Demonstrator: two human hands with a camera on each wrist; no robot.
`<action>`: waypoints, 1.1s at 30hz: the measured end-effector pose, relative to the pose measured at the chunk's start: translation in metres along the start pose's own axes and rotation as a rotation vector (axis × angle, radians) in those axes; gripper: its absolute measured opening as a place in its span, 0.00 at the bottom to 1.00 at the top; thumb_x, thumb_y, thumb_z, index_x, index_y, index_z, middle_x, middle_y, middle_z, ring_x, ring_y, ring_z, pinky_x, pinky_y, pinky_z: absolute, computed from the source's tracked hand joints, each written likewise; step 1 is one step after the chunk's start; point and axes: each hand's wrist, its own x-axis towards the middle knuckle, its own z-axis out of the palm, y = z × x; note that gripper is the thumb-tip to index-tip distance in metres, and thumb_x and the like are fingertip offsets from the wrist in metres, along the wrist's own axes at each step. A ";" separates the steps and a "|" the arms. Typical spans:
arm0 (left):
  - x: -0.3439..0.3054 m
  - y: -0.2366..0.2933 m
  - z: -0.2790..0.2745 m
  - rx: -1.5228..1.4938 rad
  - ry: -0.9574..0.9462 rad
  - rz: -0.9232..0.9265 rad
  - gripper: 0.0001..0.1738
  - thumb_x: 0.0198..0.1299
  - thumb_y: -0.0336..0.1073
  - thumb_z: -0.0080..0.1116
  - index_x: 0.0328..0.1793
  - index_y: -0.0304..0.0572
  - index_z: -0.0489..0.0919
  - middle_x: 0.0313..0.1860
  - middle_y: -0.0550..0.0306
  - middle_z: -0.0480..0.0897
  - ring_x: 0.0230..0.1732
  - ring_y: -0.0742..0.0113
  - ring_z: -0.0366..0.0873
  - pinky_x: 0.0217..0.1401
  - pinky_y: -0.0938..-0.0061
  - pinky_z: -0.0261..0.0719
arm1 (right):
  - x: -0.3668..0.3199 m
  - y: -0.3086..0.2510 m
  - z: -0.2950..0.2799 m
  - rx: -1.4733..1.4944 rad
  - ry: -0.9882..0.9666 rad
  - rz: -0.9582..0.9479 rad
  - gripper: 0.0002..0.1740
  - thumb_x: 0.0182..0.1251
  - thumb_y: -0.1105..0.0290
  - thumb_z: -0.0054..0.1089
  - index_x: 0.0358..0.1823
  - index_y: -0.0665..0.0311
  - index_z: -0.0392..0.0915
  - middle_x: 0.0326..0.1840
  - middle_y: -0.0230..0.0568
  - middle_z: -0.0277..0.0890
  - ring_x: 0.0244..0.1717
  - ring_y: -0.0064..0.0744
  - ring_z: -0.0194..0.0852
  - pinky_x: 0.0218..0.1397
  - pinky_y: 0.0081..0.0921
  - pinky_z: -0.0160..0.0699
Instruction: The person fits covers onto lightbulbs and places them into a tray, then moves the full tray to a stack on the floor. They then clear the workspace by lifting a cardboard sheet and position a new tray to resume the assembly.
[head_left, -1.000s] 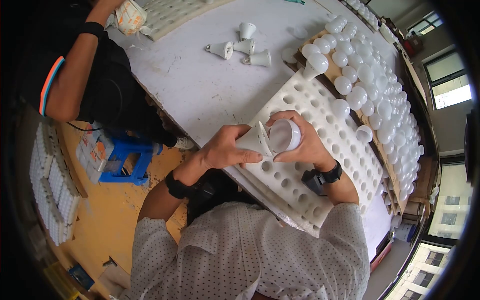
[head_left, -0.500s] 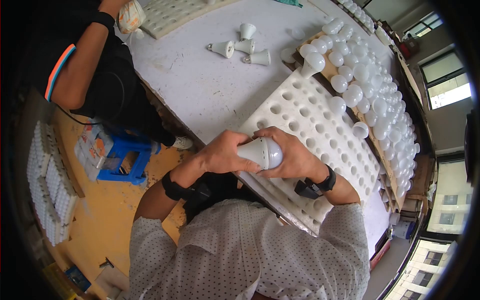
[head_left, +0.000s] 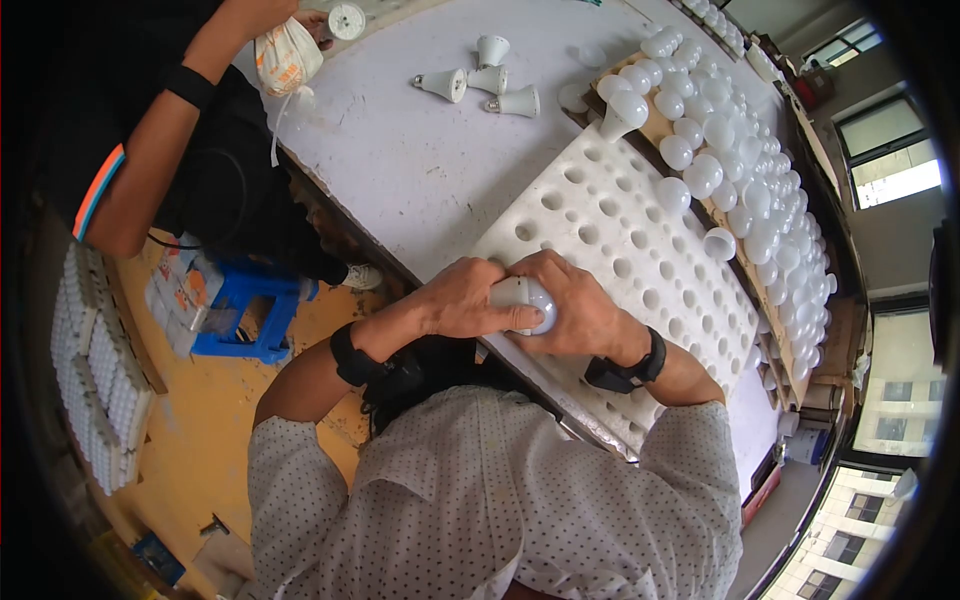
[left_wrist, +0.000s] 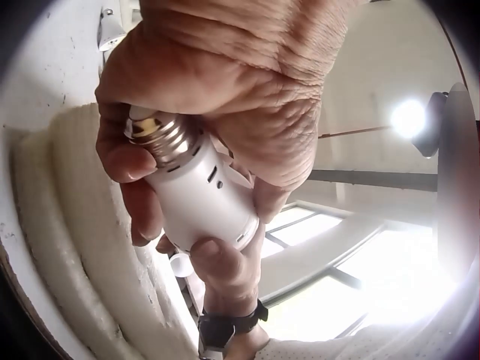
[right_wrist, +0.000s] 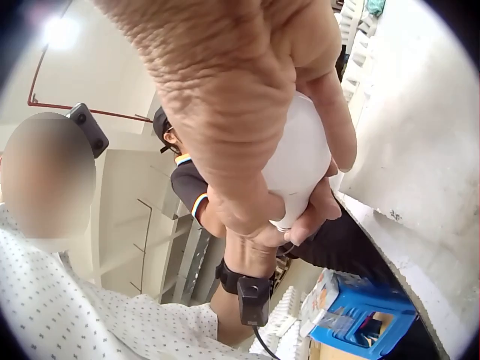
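A white light bulb (head_left: 508, 291) is held between both hands over the near edge of the table. My left hand (head_left: 462, 300) grips its tapered body; the left wrist view shows the metal screw base (left_wrist: 171, 142) inside the curled fingers, with slots in the white body (left_wrist: 202, 199). My right hand (head_left: 578, 312) wraps round the frosted dome (head_left: 543, 303) at the other end, the dome seated against the body. In the right wrist view the palm hides part of the bulb (right_wrist: 300, 154).
A white foam board (head_left: 566, 222) with rows of holes lies right of the hands, one bulb (head_left: 624, 112) standing at its far corner. Many frosted domes (head_left: 720, 130) crowd a wooden board beyond. Several bulb bodies (head_left: 440, 85) lie on the table. Another person's arm (head_left: 165, 150) and a blue stool (head_left: 240, 315) are left.
The dome, apart from the body a second ago, has come onto its wide end. The right hand has closed further over the dome. At the far left, another person's hand now holds up a bulb body.
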 end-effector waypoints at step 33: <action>0.067 0.070 0.214 -0.264 -0.453 0.307 0.54 0.55 0.54 0.55 0.68 0.17 0.38 0.61 0.20 0.60 0.63 0.38 0.62 0.65 0.64 0.60 | 0.028 -0.075 -0.153 0.668 0.556 -0.011 0.25 0.47 0.69 0.69 0.47 0.64 0.68 0.40 0.39 0.73 0.39 0.28 0.73 0.44 0.19 0.75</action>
